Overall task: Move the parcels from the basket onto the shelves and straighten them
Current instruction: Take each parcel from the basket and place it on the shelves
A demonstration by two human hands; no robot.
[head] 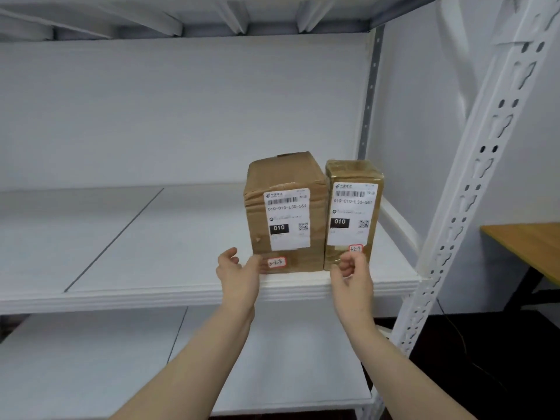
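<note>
White shelf (pixel 151 237) w/ 2 upright parcels, big box (pixel 285 213) touching small box (pixel 353 213), right end.

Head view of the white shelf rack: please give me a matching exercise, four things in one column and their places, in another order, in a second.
1 large brown cardboard box
2 small tape-wrapped brown box
3 light wooden table
4 left hand

A far right edge of the picture
B on the white shelf, right-hand parcel
C at the large box's lower left corner
D on the shelf, left-hand parcel

Pairs: 1-D, 2-B, 3-A, 4-C
</note>
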